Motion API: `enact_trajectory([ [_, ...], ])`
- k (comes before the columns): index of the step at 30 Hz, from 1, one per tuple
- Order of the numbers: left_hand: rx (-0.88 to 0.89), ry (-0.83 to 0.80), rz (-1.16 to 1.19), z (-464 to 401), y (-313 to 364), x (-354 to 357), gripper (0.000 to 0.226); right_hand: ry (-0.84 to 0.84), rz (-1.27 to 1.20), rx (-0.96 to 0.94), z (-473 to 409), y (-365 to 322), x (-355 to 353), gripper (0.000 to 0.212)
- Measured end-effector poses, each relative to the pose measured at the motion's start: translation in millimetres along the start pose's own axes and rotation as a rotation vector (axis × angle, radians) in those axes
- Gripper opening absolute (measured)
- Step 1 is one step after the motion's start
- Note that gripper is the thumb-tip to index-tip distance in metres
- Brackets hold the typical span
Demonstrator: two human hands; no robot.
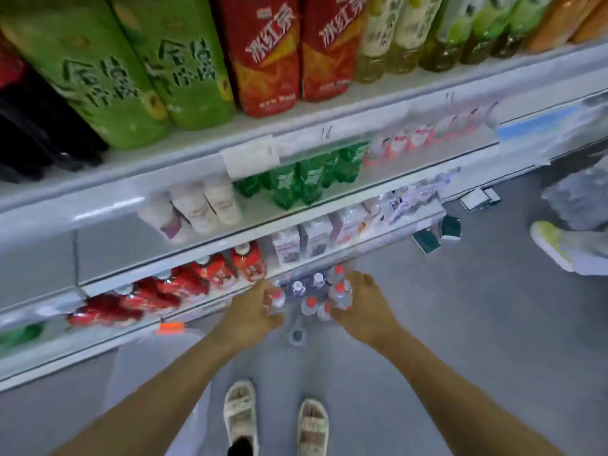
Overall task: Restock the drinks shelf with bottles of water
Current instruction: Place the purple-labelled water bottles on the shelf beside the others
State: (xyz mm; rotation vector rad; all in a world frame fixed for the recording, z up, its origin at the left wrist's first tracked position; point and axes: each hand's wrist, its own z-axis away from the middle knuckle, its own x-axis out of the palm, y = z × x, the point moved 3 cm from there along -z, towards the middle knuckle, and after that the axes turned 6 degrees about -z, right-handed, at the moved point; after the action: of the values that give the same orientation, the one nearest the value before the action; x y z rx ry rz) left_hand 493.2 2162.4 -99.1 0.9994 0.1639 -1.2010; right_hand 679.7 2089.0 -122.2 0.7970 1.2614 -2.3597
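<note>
Both arms reach down and forward to a cluster of water bottles (320,297) low at the foot of the shelf (204,149), above the grey floor (460,340). The left hand (251,312) is at the cluster's left edge, fingers curled round a red-capped bottle (275,296) there. The right hand (362,307) is at the cluster's right edge, fingers wrapped against the bottles on that side, though blur hides exactly which one it grips. So the bottles lie between the two hands, touching both. They stand upright, long axes vertical, caps pointing up toward the camera; most caps are red, two near the back look white. One more bottle (297,335) with a dark green cap stands just nearer the person, between the wrists, apart from both hands. The shelf tiers rise above: red packs (171,287) on the lowest visible tier left of the hands, white cartons (302,241) above the cluster, green bottles (296,182) higher, and large green and red bottles on the top tier. Two feet in pale sandals (240,413) stand below the arms. At the right edge, a yellow-toed shoe (552,241) and a plastic-wrapped bundle (579,199) rest on the floor.
</note>
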Motion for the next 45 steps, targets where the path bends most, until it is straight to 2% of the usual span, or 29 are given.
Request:
enact_trajectory([
  [3, -0.020, 0.009, -0.020, -21.4, -22.1, 34.7, 0.049, 0.002, -0.011, 0.006, -21.7, 36.6, 22.7, 0.045],
  [9, -0.059, 0.016, -0.113, -82.4, -80.2, 86.2, 0.058, -0.024, -0.070, 0.053, -78.2, 89.9, 84.7, 0.071],
  [13, -0.069, 0.052, -0.156, -136.5, -123.5, 114.7, 0.057, -0.066, -0.071, 0.100, -124.1, 126.8, 143.9, 0.057],
  [17, -0.066, 0.071, -0.224, -189.7, -162.2, 139.3, 0.057, -0.043, -0.057, 0.052, -173.6, 152.0, 200.2, 0.072],
  [22, -0.007, 0.094, -0.258, -247.1, -201.6, 165.6, 0.057, -0.005, -0.006, 0.027, -233.5, 175.3, 250.5, 0.060],
  [27, 0.022, 0.152, -0.230, -283.1, -230.2, 185.1, 0.053, -0.038, 0.124, -0.082, -281.9, 194.1, 286.6, 0.068],
  [31, 0.021, 0.184, -0.216, -297.6, -242.3, 195.2, 0.052, -0.042, 0.268, -0.107, -303.1, 202.0, 302.6, 0.066],
  [37, 0.060, 0.230, -0.163, -307.9, -246.4, 197.8, 0.051, -0.006, 0.405, -0.159, -313.3, 201.4, 306.2, 0.050],
  [42, 0.081, 0.226, -0.191, -301.0, -239.2, 188.0, 0.062, 0.099, 0.380, -0.178, -302.5, 191.5, 292.8, 0.042],
  [45, 0.102, 0.211, -0.189, -285.6, -227.3, 176.4, 0.061, 0.147, 0.319, -0.166, -284.1, 175.3, 265.1, 0.049],
])
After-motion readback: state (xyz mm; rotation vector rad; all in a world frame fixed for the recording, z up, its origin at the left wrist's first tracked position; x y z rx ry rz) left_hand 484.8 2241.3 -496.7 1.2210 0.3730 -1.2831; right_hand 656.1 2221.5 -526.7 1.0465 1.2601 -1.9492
